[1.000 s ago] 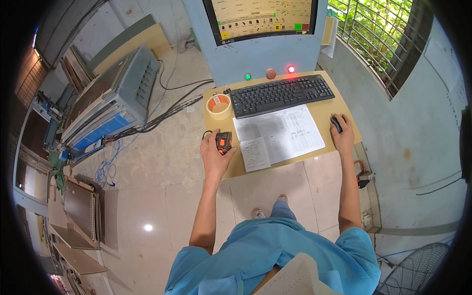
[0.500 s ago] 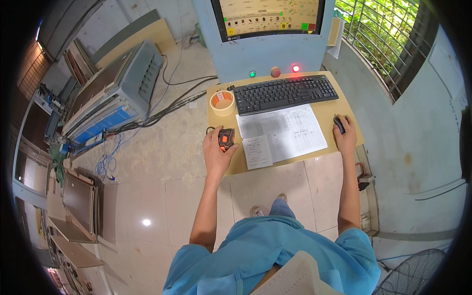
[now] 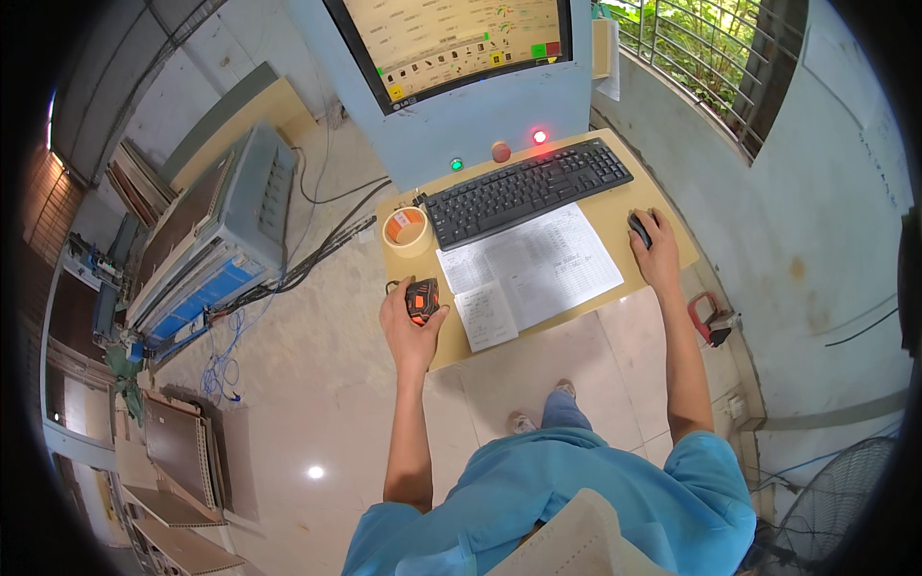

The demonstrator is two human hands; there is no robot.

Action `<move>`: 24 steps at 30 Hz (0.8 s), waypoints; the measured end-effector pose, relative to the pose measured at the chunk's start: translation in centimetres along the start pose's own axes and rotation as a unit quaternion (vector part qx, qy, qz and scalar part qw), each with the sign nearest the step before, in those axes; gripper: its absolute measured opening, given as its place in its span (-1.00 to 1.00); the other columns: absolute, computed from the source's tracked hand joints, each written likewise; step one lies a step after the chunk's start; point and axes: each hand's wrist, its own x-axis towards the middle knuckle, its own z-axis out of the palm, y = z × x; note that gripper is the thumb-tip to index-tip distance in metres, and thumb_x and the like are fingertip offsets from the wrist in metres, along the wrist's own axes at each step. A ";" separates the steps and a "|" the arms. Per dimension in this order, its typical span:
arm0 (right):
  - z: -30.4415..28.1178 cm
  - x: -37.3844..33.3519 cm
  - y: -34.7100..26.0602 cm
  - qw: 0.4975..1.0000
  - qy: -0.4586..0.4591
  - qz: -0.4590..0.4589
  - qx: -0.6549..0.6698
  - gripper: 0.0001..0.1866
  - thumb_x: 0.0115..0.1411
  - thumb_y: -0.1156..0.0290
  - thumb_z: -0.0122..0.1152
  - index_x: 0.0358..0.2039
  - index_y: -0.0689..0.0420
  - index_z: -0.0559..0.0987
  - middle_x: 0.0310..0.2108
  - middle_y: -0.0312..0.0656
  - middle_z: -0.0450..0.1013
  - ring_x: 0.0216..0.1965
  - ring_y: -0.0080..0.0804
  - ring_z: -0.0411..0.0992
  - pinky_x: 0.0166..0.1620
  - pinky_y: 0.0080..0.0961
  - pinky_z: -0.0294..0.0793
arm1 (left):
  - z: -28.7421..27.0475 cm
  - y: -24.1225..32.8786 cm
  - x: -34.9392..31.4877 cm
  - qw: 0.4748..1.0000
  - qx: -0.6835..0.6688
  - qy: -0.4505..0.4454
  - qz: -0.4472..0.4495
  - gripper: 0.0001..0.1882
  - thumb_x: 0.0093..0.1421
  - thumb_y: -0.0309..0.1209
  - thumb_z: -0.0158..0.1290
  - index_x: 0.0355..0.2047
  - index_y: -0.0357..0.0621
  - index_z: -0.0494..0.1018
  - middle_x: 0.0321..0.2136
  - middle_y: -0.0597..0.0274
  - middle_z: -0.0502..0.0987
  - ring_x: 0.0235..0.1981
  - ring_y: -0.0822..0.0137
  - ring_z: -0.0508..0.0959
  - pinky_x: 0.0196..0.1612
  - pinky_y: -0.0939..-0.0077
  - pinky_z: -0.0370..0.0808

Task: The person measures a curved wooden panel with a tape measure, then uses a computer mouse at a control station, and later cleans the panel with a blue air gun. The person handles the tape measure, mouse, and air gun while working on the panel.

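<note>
At the front left of a tan desk board (image 3: 567, 312), my left hand (image 3: 407, 336) is closed round a black and orange tape measure (image 3: 422, 300). Over on the board's right side, my right hand (image 3: 661, 257) rests with curled fingers on a dark computer mouse (image 3: 640, 230). Between the hands lies a printed sheet (image 3: 567, 264) with some handwriting, and a smaller paper slip (image 3: 487, 315) overlaps its left corner. A black keyboard (image 3: 528, 192) sits behind the papers. Left of it is a roll of pale tape (image 3: 407, 232).
A blue cabinet (image 3: 451, 134) with a lit screen (image 3: 461, 48), a green light, a red button and a red light rises behind the board. Cables (image 3: 331, 240) run across the floor on the left towards a grey machine (image 3: 254, 192). A barred window (image 3: 696, 58) is at right.
The whole view has tilted and shifted, so the desk now appears further left and slanted. Both hands keep their holds on the tape measure and the mouse.
</note>
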 end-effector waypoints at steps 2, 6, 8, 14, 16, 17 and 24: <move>0.0 0.0 0.0 1.000 0.002 0.006 -0.003 -0.53 0.20 0.33 0.23 0.15 -0.03 0.52 0.25 0.12 0.29 0.24 0.07 0.30 0.23 -0.16 0.35 | -0.1 0.2 0.0 0.999 -0.031 -0.003 -0.012 -0.21 -0.06 -0.39 0.42 0.20 -0.06 0.34 0.13 0.02 0.37 0.17 0.00 0.39 0.21 0.18 0.35; 0.1 0.0 0.0 1.000 0.001 0.013 0.001 -0.54 0.20 0.33 0.23 0.14 -0.03 0.53 0.24 0.10 0.30 0.23 0.07 0.31 0.23 -0.17 0.35 | -0.1 0.6 -0.1 0.999 -0.043 -0.005 -0.027 -0.22 -0.05 -0.38 0.41 0.20 -0.05 0.34 0.12 0.03 0.37 0.12 0.03 0.46 0.15 0.21 0.44; 0.0 0.0 -0.1 1.000 0.004 0.024 0.000 -0.55 0.20 0.33 0.23 0.13 -0.03 0.53 0.25 0.09 0.30 0.23 0.07 0.31 0.23 -0.17 0.36 | -0.1 0.6 -0.1 0.999 -0.033 -0.005 -0.027 -0.22 -0.04 -0.38 0.41 0.20 -0.04 0.34 0.12 0.03 0.37 0.13 0.03 0.46 0.15 0.21 0.44; -0.1 0.0 -0.4 1.000 0.012 0.019 -0.008 -0.56 0.19 0.35 0.23 0.12 -0.03 0.54 0.23 0.12 0.30 0.22 0.09 0.32 0.22 -0.17 0.37 | 0.3 0.2 0.0 0.999 -0.024 -0.003 -0.030 -0.21 -0.04 -0.36 0.41 0.21 -0.03 0.33 0.13 0.03 0.37 0.13 0.03 0.46 0.14 0.19 0.45; -0.2 0.1 -0.4 1.000 0.009 0.009 -0.005 -0.56 0.20 0.35 0.22 0.13 -0.03 0.54 0.23 0.13 0.31 0.22 0.10 0.32 0.22 -0.16 0.37 | 0.4 0.2 0.0 0.999 -0.023 0.000 -0.031 -0.22 -0.04 -0.36 0.41 0.21 -0.03 0.33 0.13 0.03 0.37 0.12 0.03 0.47 0.14 0.20 0.45; -0.2 0.1 -0.4 1.000 0.009 0.013 -0.008 -0.55 0.20 0.35 0.22 0.13 -0.04 0.54 0.23 0.14 0.31 0.21 0.10 0.32 0.22 -0.16 0.37 | 0.5 0.3 0.0 0.999 -0.022 0.000 -0.031 -0.22 -0.04 -0.36 0.41 0.20 -0.03 0.33 0.12 0.03 0.37 0.12 0.03 0.47 0.14 0.20 0.45; -0.3 0.2 -0.3 1.000 -0.002 0.020 -0.009 -0.57 0.21 0.37 0.22 0.13 -0.07 0.54 0.25 0.06 0.30 0.23 0.04 0.31 0.20 -0.17 0.38 | 0.4 1.4 0.0 0.999 -0.005 0.000 -0.032 -0.24 0.01 -0.40 0.38 0.22 -0.10 0.31 0.12 0.02 0.37 0.09 0.09 0.49 0.15 0.27 0.45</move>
